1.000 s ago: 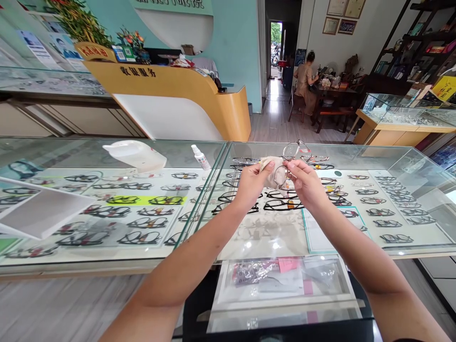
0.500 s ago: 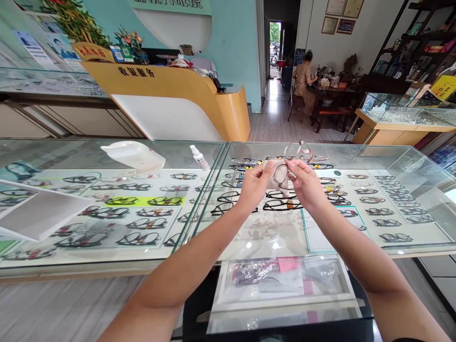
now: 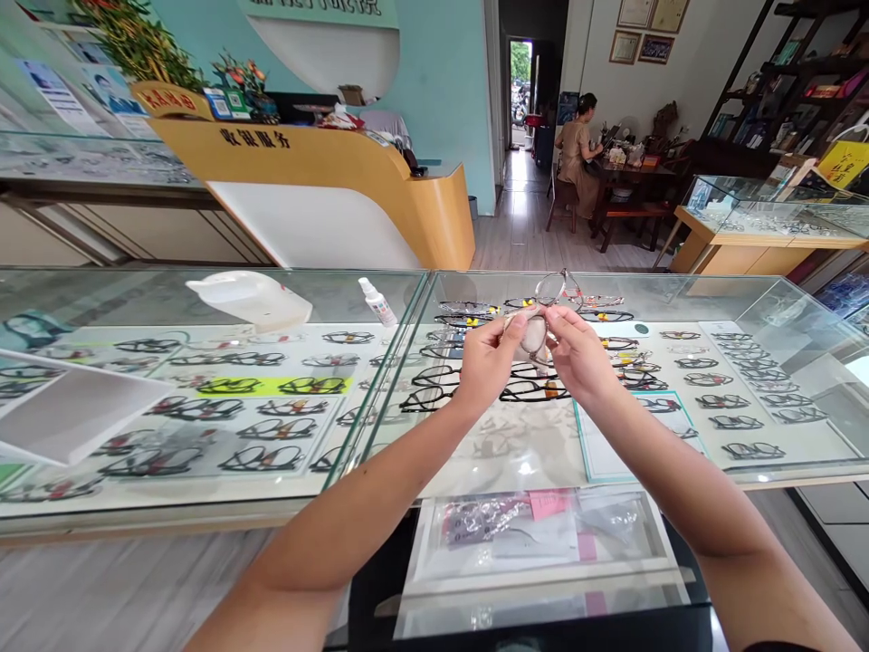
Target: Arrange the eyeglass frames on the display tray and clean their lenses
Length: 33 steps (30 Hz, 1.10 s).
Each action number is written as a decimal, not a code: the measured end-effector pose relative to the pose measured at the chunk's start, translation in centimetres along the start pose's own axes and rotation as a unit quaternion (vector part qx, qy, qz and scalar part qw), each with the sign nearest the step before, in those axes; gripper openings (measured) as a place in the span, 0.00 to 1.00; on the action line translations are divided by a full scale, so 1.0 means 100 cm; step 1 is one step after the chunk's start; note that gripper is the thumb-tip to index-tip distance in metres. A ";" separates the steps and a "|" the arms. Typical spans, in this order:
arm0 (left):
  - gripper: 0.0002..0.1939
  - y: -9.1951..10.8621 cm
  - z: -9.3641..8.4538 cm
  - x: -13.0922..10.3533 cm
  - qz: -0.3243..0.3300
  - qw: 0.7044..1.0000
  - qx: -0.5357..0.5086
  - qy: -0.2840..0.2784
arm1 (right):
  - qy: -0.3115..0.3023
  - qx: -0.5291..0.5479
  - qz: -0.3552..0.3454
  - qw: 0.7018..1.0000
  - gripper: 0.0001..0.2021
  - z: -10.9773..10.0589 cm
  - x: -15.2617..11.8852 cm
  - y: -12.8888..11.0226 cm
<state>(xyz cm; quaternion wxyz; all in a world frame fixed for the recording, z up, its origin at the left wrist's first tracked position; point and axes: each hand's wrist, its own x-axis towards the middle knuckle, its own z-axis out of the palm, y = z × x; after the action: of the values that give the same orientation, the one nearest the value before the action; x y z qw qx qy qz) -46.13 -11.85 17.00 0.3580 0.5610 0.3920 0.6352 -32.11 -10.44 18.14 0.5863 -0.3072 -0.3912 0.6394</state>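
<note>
Above the glass counter, my two hands hold a pair of thin-rimmed eyeglasses (image 3: 551,288) on end, one lens above the other. My left hand (image 3: 490,349) is closed, its thumb and fingers pinching a pale cleaning cloth (image 3: 533,336) against the lower lens. Closed on the frame near its bridge is my right hand (image 3: 577,349), and the upper lens stands out beyond the fingertips. Fingers cover part of the frame. Several dark-rimmed eyeglasses (image 3: 533,390) lie just below and behind my hands.
On the counter's left part are a white spray bottle (image 3: 378,302), a white plastic holder (image 3: 254,301) and an open white box (image 3: 74,407). Below the counter's near edge shows a drawer (image 3: 543,566) with plastic bags. A person (image 3: 578,154) sits at a far table.
The cloth and my left thumb have shifted slightly over the lower lens. The eyeglasses have tilted a little, and both hands stay in nearly the same place.
</note>
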 end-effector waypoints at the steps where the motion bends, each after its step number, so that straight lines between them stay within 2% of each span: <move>1: 0.32 0.001 0.000 -0.001 0.007 1.000 0.000 -0.002 | 0.001 0.001 0.000 1.000 0.20 -0.001 0.000 0.000; 8: 0.34 0.003 0.000 -0.005 0.019 0.998 -0.038 -0.042 | 0.007 0.037 0.011 0.999 0.20 -0.005 0.004 -0.002; 13: 0.21 -0.003 -0.001 -0.003 0.051 0.997 -0.035 -0.038 | -0.011 0.047 0.026 0.998 0.21 -0.007 0.005 -0.002; 17: 0.26 -0.003 -0.005 0.001 -0.022 0.996 -0.073 -0.055 | -0.033 0.035 0.033 0.998 0.22 -0.007 0.004 -0.003; 21: 0.33 0.004 -0.012 0.008 -0.147 0.973 -0.101 -0.149 | -0.059 0.022 0.039 0.997 0.22 -0.008 0.004 -0.007; 24: 0.35 0.011 -0.016 0.012 -0.201 0.947 -0.093 -0.233 | -0.090 -0.001 0.047 0.995 0.22 -0.007 0.003 -0.012; 29: 0.33 0.019 -0.018 0.014 -0.202 0.931 -0.054 -0.298 | -0.126 -0.024 0.057 0.990 0.22 -0.006 0.001 -0.015; 33: 0.32 0.022 -0.017 0.012 -0.178 0.932 -0.042 -0.314 | -0.137 -0.030 0.056 0.989 0.22 -0.007 0.000 -0.015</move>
<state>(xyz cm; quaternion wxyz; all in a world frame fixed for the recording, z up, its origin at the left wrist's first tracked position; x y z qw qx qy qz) -48.04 -11.86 19.38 0.5927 0.6376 0.3262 0.3686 -30.73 -10.38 19.11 0.4811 -0.2551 -0.4691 0.6953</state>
